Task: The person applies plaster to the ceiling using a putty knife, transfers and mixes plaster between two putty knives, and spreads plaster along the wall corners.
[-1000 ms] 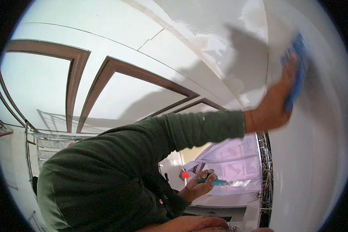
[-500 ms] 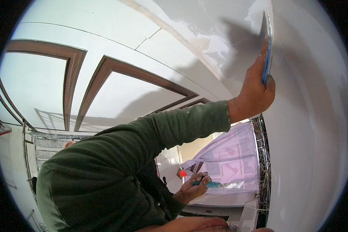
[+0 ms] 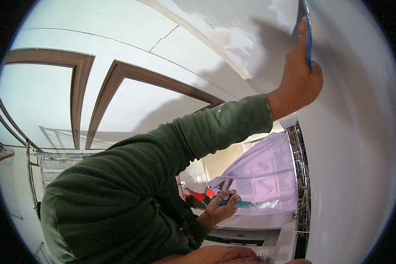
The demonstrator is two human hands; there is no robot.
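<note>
White panels (image 3: pixel 158 99) edged with brown trim (image 3: pixel 119 79) fill one side of a room, facing a smooth pale wall (image 3: pixel 352 176) on the other, as a person in a dark green sleeve (image 3: pixel 224 116) works with both hands, held well apart. Raised near the top of the view, the left hand (image 3: pixel 298 83) is clamped on a blue spreader (image 3: pixel 309 42), seen nearly edge-on, a finger extended along its side. The tool stands near the seam between the wall and a patchy grey-white stretch of plaster (image 3: pixel 237 37); whether it touches either cannot be told. Lower down, the right hand (image 3: pixel 219 209) is closed around the teal handle of a putty knife (image 3: pixel 243 204), its smeared blade pointing toward the wall. Behind the knife hangs a lilac sheet (image 3: pixel 262 171), beside a bundle of wires (image 3: pixel 302 189). Shadows fall across the panels and plaster; a metal frame (image 3: pixel 34 171) stands at far left.
</note>
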